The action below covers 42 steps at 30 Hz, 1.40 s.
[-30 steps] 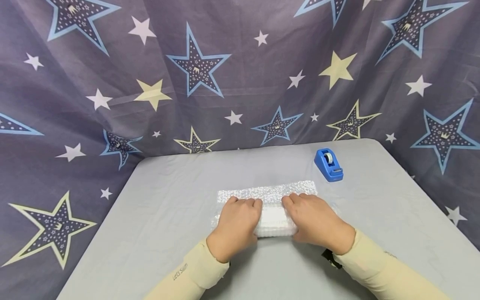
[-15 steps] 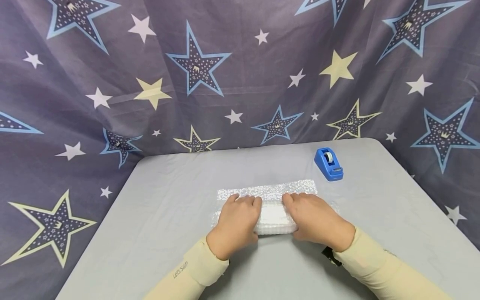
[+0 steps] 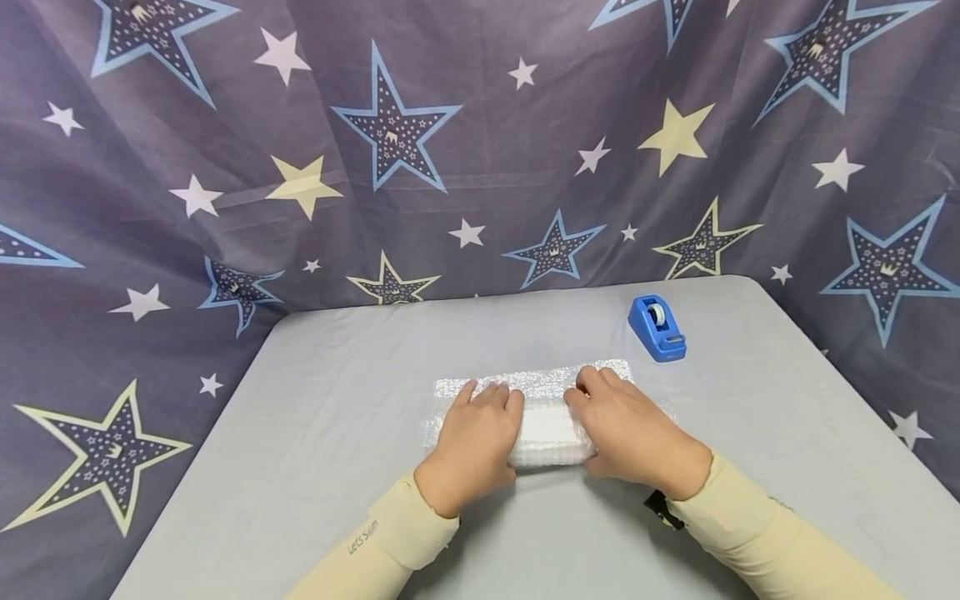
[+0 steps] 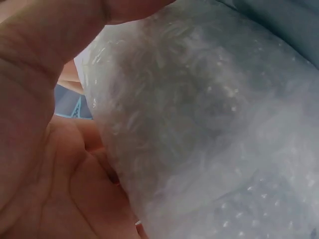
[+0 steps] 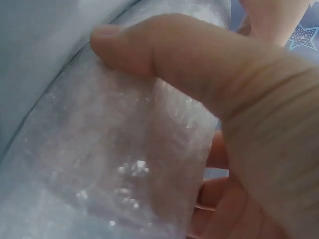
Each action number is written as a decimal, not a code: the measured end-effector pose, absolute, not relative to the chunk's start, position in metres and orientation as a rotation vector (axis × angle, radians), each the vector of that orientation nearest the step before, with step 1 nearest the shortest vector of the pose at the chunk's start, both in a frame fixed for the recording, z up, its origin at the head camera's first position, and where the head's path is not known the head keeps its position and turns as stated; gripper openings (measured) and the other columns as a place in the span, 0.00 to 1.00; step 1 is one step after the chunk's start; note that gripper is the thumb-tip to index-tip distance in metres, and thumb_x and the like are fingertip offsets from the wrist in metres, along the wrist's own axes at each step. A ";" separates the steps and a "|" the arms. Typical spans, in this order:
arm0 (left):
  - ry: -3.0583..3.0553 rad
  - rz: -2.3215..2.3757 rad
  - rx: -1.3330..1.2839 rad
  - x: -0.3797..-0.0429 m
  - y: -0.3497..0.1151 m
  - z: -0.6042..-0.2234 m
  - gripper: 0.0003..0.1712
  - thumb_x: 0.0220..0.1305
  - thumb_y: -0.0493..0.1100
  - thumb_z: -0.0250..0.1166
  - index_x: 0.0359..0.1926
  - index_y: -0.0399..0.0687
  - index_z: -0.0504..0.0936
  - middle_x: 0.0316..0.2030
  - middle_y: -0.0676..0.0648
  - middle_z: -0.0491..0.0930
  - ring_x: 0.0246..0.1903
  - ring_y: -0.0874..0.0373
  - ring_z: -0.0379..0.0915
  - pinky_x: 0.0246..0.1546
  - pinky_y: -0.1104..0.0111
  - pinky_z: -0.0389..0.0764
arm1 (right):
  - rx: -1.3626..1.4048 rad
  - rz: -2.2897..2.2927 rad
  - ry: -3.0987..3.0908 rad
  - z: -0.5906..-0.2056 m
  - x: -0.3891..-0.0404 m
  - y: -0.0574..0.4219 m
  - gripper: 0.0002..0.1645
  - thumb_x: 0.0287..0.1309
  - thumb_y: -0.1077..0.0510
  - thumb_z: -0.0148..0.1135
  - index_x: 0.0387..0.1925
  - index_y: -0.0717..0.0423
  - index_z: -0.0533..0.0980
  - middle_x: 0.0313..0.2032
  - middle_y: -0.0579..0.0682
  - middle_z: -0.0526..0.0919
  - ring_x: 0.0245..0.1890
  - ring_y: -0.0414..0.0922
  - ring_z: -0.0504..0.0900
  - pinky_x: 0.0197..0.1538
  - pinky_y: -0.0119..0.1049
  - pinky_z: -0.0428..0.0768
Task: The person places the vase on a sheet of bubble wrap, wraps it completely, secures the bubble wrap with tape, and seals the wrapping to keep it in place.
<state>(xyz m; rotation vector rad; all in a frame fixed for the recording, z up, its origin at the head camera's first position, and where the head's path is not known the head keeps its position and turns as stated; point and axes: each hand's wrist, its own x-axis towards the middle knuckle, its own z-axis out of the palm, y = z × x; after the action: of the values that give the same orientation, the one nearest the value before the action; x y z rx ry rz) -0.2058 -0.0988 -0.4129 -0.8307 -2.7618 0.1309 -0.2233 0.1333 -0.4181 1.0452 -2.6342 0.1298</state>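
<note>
The left hand [image 3: 474, 442] is clamped on the bubble wrap [image 3: 551, 454], a clear, glossy, dimpled sheet folded into a plump bundle, its flat edge spread beyond on the smooth grey desk [image 3: 337, 400]. The bundle lies between both hands, touching each. The right hand [image 3: 633, 437] grips its right part, thumb on the near side. Farther right sits a blue, wedge-shaped dispenser [image 3: 660, 340].

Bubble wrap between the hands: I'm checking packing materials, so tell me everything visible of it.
The bubble wrap is clear, shiny and bumpy, plastic-looking. Its near part forms a thick roll or fold; a flat strip lies beyond on the grey table. The left hand and right hand grip it from either side; a smoother white patch shows between them. Any contents cannot be made out.
</note>
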 end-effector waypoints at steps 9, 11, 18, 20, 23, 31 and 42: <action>-2.798 0.176 -0.796 -0.208 -0.098 -0.410 0.49 0.32 0.53 0.86 0.57 0.41 0.76 0.61 0.38 0.81 0.62 0.41 0.78 0.67 0.39 0.69 | 1.045 0.089 -2.607 -0.411 -0.225 0.133 0.45 0.18 0.50 0.84 0.46 0.62 0.80 0.42 0.52 0.76 0.38 0.50 0.71 0.43 0.45 0.76; -2.789 0.176 -0.792 -0.208 -0.099 -0.410 0.47 0.32 0.53 0.85 0.56 0.41 0.77 0.62 0.39 0.81 0.62 0.41 0.78 0.67 0.39 0.69 | 1.045 0.085 -2.603 -0.410 -0.225 0.133 0.45 0.18 0.50 0.84 0.47 0.62 0.80 0.41 0.52 0.76 0.38 0.49 0.72 0.43 0.45 0.76; -2.690 0.185 -0.794 -0.209 -0.099 -0.407 0.38 0.25 0.51 0.83 0.43 0.46 0.79 0.43 0.48 0.73 0.41 0.50 0.72 0.44 0.57 0.72 | 1.032 0.076 -2.618 -0.411 -0.227 0.133 0.50 0.19 0.48 0.84 0.52 0.64 0.79 0.41 0.52 0.77 0.39 0.50 0.74 0.44 0.47 0.78; -2.674 0.185 -0.798 -0.209 -0.099 -0.407 0.36 0.25 0.50 0.83 0.40 0.46 0.79 0.40 0.48 0.71 0.38 0.51 0.69 0.38 0.60 0.68 | 1.026 0.065 -2.616 -0.410 -0.226 0.133 0.49 0.19 0.48 0.83 0.51 0.64 0.79 0.40 0.52 0.77 0.38 0.50 0.75 0.44 0.48 0.78; -2.642 0.182 -0.804 -0.209 -0.099 -0.407 0.33 0.25 0.47 0.82 0.39 0.47 0.78 0.38 0.49 0.71 0.35 0.52 0.68 0.35 0.60 0.66 | 1.013 0.051 -2.601 -0.410 -0.225 0.133 0.46 0.19 0.48 0.83 0.48 0.63 0.79 0.38 0.51 0.77 0.36 0.49 0.74 0.42 0.48 0.78; -2.606 0.205 -0.814 -0.203 -0.099 -0.410 0.38 0.27 0.48 0.83 0.43 0.48 0.75 0.35 0.50 0.73 0.33 0.51 0.73 0.33 0.60 0.68 | 1.004 0.057 -2.607 -0.412 -0.221 0.131 0.42 0.19 0.49 0.82 0.44 0.61 0.79 0.37 0.51 0.78 0.35 0.49 0.76 0.40 0.48 0.78; -2.601 0.208 -0.793 -0.202 -0.098 -0.412 0.33 0.28 0.45 0.81 0.39 0.49 0.73 0.31 0.51 0.73 0.30 0.53 0.76 0.35 0.60 0.69 | 0.984 0.052 -2.608 -0.413 -0.218 0.131 0.37 0.19 0.51 0.81 0.38 0.56 0.73 0.32 0.47 0.76 0.31 0.48 0.76 0.36 0.45 0.76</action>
<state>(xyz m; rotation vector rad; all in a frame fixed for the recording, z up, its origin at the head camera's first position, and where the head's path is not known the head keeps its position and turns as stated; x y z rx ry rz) -0.2018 -0.0985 -0.4117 -0.7931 -2.6010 0.2077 -0.2184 0.1309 -0.4135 0.9840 -2.6082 0.0521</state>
